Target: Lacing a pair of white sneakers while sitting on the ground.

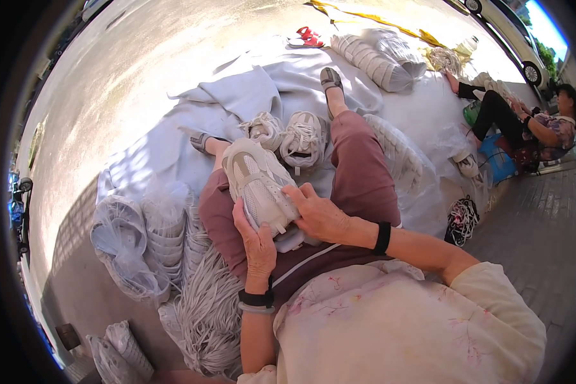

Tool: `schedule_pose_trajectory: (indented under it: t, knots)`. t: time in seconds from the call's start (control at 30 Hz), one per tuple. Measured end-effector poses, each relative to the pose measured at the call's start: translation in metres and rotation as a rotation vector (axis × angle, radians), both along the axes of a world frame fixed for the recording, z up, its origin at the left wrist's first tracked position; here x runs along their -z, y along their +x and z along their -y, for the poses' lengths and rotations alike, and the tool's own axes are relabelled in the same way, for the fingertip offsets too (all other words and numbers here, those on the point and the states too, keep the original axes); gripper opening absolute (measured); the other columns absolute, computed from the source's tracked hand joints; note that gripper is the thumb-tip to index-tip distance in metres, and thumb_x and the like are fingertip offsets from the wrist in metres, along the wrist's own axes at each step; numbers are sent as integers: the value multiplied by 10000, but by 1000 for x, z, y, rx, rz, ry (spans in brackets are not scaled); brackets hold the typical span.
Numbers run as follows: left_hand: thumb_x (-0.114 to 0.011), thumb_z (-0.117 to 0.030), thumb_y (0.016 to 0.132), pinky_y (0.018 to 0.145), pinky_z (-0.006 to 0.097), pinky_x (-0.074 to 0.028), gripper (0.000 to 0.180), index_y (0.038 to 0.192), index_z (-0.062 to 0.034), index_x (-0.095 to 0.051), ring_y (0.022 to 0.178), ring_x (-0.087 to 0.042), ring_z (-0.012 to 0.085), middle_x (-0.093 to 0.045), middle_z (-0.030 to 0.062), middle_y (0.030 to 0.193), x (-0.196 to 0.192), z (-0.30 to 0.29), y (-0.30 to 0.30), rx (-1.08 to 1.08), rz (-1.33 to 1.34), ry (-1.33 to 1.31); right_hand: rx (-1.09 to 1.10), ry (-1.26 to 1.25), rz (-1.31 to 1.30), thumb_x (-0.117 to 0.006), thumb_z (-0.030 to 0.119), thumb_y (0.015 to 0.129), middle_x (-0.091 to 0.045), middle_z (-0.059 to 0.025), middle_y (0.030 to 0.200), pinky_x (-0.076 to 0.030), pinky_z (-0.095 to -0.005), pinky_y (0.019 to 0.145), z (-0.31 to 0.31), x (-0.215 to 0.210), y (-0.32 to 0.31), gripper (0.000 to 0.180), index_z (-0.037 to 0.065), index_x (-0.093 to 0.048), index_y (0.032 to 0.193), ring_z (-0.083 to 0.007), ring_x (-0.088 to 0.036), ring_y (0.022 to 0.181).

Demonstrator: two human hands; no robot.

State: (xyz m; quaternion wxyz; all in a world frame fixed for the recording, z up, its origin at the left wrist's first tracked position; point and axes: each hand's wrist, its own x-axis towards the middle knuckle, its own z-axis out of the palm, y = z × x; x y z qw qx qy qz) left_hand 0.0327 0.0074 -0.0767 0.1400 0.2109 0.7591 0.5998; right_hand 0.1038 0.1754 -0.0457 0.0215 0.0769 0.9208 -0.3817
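Note:
I sit on the ground with a beige and white sneaker (257,182) resting on my lap, toe pointing away. My left hand (257,244) grips its near left side from below. My right hand (317,214) lies over its right side, fingers on the upper near the lace area. Two more white sneakers (288,136) lie between my legs on a pale grey sheet (237,96). A bundle of white shoelaces (205,313) lies by my left hip.
Clear bags of stacked white shoe parts (144,240) stand at my left, more bagged stacks (381,61) beyond my feet. Another person (525,125) sits at the right by a blue basket (498,160). A car (512,32) is parked behind. Red sandals (308,36) lie far ahead.

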Motion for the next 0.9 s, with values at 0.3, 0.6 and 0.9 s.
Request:
schedule_pose_trajectory:
  t: [0.3,0.6,0.9]
  knots:
    - [-385,-25,846,1138,370,-199,662,1471,14,-168,1365,-282,310,-273,214,1471,-5,4,5,4,36,-4,16,82,-30,-592,-28,773,-457,-270,1075,-533,-503,683,13,-2,4,630,13,-290,1324,-481,-620,807]
    - [-415,-30,831,1144,397,-172,646,1435,50,-201,1356,-267,344,-275,236,1441,4,2,4,-48,-37,-34,-27,34,113,-637,21,788,-444,-265,1088,-545,-499,676,3,-13,-8,632,27,-289,1314,-488,-600,817]
    - [-430,-19,823,1149,432,-151,663,1438,45,-189,1373,-236,366,-247,241,1451,2,3,9,-12,-53,-17,-74,204,149,-578,-4,789,-454,-259,1066,-558,-458,612,15,-16,-1,601,-52,-283,1311,-452,-616,776]
